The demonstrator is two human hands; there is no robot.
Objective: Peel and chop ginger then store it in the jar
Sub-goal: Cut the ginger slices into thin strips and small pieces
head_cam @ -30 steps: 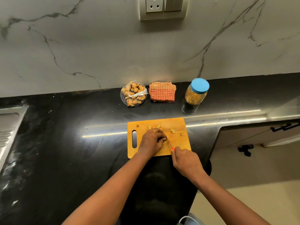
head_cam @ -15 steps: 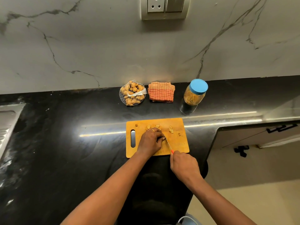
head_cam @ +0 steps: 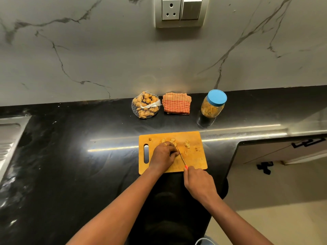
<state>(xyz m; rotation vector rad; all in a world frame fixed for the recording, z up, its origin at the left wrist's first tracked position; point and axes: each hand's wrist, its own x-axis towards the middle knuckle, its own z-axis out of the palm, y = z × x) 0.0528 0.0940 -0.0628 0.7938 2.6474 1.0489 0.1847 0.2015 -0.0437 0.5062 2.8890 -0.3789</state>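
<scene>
On the board (head_cam: 194, 161) at the bench's (head_cam: 70, 156) near edge, the left grip (head_cam: 163, 155) curls fingertips-down beside the blade; I cannot tell what it pins. The right grip (head_cam: 199, 183) is wrapped round the knife (head_cam: 181, 156) handle, blade angled onto the board. Cut ginger (head_cam: 187, 144) lies scattered on the board's far half. The lidded jar (head_cam: 213, 105) stands behind, right of the cloth (head_cam: 177, 103) and net bag (head_cam: 146, 105).

Black stone countertop (head_cam: 70, 156), wooden cutting board (head_cam: 195, 162) at centre, above it in the frame, left to right, net bag of ginger (head_cam: 146, 107), folded orange checked cloth (head_cam: 177, 104), blue-lidded jar (head_cam: 213, 105)
</scene>
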